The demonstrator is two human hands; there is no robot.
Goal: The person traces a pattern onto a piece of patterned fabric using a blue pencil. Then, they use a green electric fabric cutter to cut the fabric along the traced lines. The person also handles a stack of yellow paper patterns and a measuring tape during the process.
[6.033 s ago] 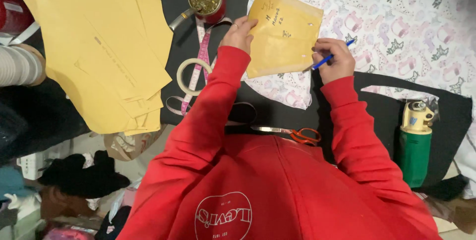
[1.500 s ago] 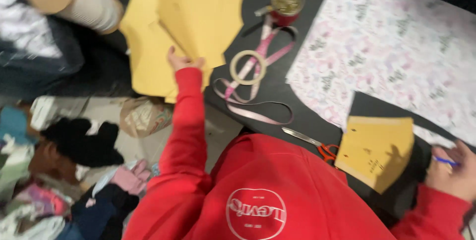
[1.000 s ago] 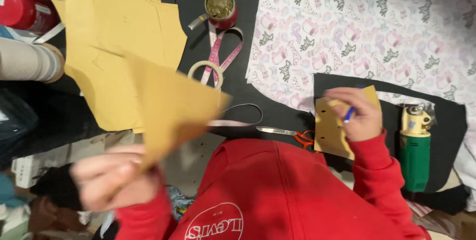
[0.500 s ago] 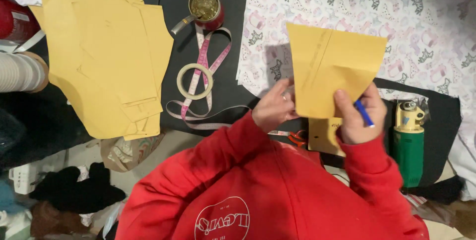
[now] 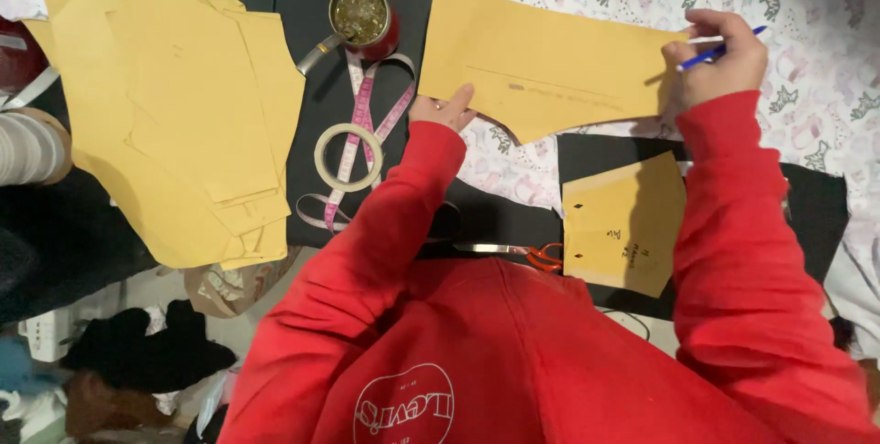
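A long yellow paper pattern piece [image 5: 541, 64] lies spread on the printed fabric [image 5: 807, 13]. My left hand [image 5: 442, 110] presses its near left corner. My right hand [image 5: 717, 59] rests on its right end and holds a blue pen [image 5: 720, 48]. A smaller yellow pattern piece [image 5: 625, 222] with punched holes lies on the black cloth [image 5: 513, 215] below, between my red sleeves.
A stack of yellow pattern pieces [image 5: 174, 105] covers the left of the table. A metal cup [image 5: 359, 15], a pink measuring tape [image 5: 362, 119], a tape roll [image 5: 348, 156] and orange-handled scissors [image 5: 518, 252] lie near. Clothes are heaped on the floor at lower left.
I set the small pattern piece down on the black cloth, took a long piece from the left stack, and now lay it flat on the printed fabric with both hands.
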